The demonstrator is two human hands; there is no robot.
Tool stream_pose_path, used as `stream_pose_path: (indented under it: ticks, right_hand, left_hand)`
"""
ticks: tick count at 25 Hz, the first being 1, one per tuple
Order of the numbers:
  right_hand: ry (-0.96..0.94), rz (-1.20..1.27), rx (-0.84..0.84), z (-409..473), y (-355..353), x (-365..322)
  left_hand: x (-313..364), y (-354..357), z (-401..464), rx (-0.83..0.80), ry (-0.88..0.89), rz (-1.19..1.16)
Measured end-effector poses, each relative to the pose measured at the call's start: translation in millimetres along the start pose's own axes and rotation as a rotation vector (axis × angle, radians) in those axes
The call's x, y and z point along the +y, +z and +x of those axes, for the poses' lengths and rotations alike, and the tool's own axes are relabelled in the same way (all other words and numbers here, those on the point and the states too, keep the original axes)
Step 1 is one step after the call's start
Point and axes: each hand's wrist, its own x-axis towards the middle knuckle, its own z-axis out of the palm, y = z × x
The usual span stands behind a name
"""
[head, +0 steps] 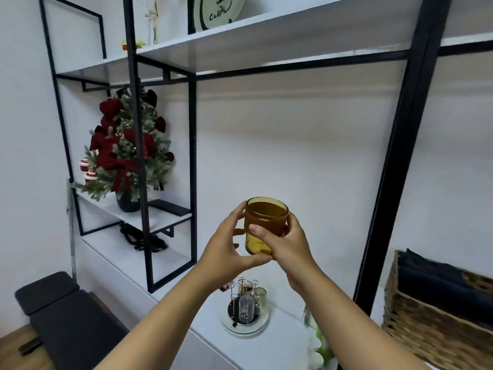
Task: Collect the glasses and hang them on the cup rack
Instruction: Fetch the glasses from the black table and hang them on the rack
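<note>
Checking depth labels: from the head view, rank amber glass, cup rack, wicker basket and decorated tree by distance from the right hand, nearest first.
1. Amber glass: gripped in the right hand.
2. Cup rack: on the counter below the hands.
3. Wicker basket: lower right.
4. Decorated tree: on the left shelf, farthest.
</note>
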Motion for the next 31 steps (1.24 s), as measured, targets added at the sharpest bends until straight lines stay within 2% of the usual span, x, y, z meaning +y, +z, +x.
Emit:
stream_pose_path:
  ticks: [4, 9, 17, 21, 26, 31]
  right_hand:
    - [-0.008, 0.014, -0.017, 69, 17, 38]
    - [-0.020, 0.004, -0.051, 170, 46, 80]
    - [-0.023, 0.091, -0.072, 282, 109, 114]
    - [-0.027, 0.059, -0.013, 312, 135, 142]
    - [-0.083, -0.112, 0.102, 348, 170, 180]
    - [-0.008, -0.162, 0.179, 362, 193, 209]
  left_hand:
    - [-50, 1, 56, 0.035, -0.019, 0.004]
    - [-112, 9, 133, 0.194, -0.065, -0.052]
    - [-188, -29, 233, 0.351, -0.058, -0.017]
    - [-241, -36, 263, 0.318, -0.063, -0.107]
    - [-324, -44, 293, 0.195, -0.058, -0.192]
    - [-379, -50, 312, 0.123, -0.075, -0.264]
